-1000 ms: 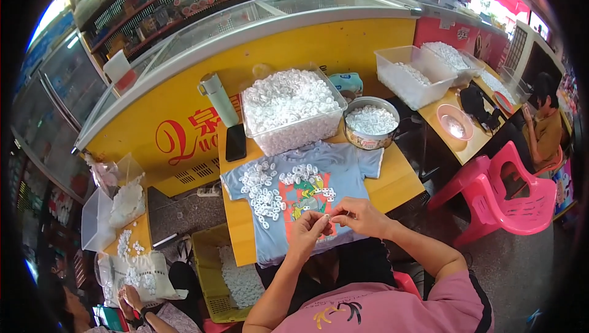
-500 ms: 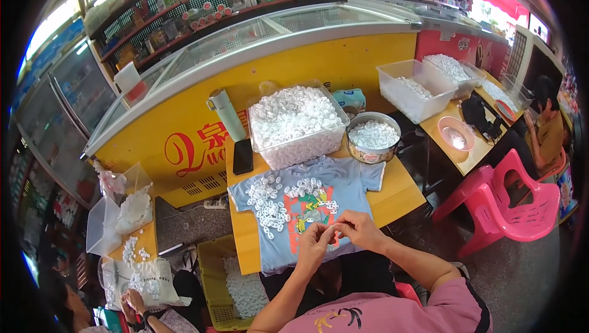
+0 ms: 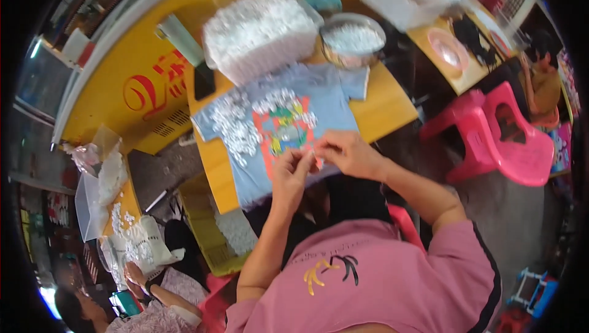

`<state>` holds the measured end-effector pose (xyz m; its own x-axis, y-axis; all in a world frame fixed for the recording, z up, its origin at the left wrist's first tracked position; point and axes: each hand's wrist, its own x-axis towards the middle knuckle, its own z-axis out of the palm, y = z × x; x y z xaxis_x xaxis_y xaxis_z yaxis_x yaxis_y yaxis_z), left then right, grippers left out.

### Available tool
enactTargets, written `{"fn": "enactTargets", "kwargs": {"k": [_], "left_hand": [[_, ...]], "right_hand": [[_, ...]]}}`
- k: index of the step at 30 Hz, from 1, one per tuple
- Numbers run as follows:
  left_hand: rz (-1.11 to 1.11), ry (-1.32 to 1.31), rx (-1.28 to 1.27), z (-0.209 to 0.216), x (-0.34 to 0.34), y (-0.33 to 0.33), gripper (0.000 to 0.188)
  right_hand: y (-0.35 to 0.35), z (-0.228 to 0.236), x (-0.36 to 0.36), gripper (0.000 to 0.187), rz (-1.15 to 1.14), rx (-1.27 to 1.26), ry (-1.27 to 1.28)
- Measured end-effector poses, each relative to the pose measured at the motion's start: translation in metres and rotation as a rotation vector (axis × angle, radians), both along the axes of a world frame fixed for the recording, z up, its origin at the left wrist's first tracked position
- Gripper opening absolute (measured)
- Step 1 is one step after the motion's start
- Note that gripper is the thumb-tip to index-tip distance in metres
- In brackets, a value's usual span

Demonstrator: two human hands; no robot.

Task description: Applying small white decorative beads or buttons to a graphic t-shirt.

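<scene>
My left hand (image 3: 291, 172) and my right hand (image 3: 351, 151) meet over the lower edge of a blue T-shirt (image 3: 340, 107) spread on a wooden table. Both pinch at the fingertips, close together; whatever is between them is too small and blurred to name. Beyond my left hand, small white oval plastic pieces (image 3: 236, 126) lie heaped on the shirt. More of them cover the top of its red and green print (image 3: 288, 130). At the back stands a clear tub (image 3: 261, 57) piled high with white pieces, beside a round tin (image 3: 353, 58) that holds more.
A phone (image 3: 204, 81) and a pale green flask (image 3: 180, 38) are left of the tub. A yellow crate (image 3: 205, 225) of white pieces stands on the floor at left. A pink chair (image 3: 515, 140) is at right. One person (image 3: 153, 305) sits lower left, another (image 3: 543, 84) far right.
The view has tilted down and turned, so the table sits higher and farther left, and more of my pink shirt shows. My hands remain pinched together over the T-shirt.
</scene>
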<state>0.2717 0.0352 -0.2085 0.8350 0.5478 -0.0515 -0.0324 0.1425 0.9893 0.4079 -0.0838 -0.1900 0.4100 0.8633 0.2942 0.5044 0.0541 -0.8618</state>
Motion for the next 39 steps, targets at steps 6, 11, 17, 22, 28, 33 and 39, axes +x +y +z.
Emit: {"fn": "enactTargets", "kwargs": {"k": [6, 11, 17, 22, 28, 33, 39], "left_hand": [[0.017, 0.056, -0.021, -0.023, -0.004, -0.006, 0.009], [0.032, 0.041, -0.113, -0.024, -0.009, -0.007, 0.012], [0.076, 0.000, -0.160, -0.025, -0.024, -0.001, 0.013], [0.097, 0.026, -0.101, -0.021, -0.031, 0.001, 0.012], [0.156, 0.068, -0.035, -0.028, -0.031, 0.004, 0.010], [0.275, 0.022, -0.094, -0.035, -0.041, 0.016, 0.013], [0.406, -0.058, -0.133, -0.043, -0.064, 0.038, 0.014]], "right_hand": [[-0.001, -0.021, 0.002, 0.014, 0.051, -0.127, 0.168], [0.000, -0.026, -0.005, 0.017, 0.047, -0.209, 0.434], [0.012, -0.020, -0.007, 0.018, 0.108, -0.199, 0.377], [0.021, -0.023, -0.013, 0.017, 0.142, -0.249, 0.440], [0.037, -0.029, -0.011, 0.016, 0.192, -0.319, 0.514], [0.061, -0.021, -0.013, 0.019, 0.244, -0.382, 0.324], [0.118, -0.033, -0.001, 0.015, 0.114, -0.235, -0.176]]}}
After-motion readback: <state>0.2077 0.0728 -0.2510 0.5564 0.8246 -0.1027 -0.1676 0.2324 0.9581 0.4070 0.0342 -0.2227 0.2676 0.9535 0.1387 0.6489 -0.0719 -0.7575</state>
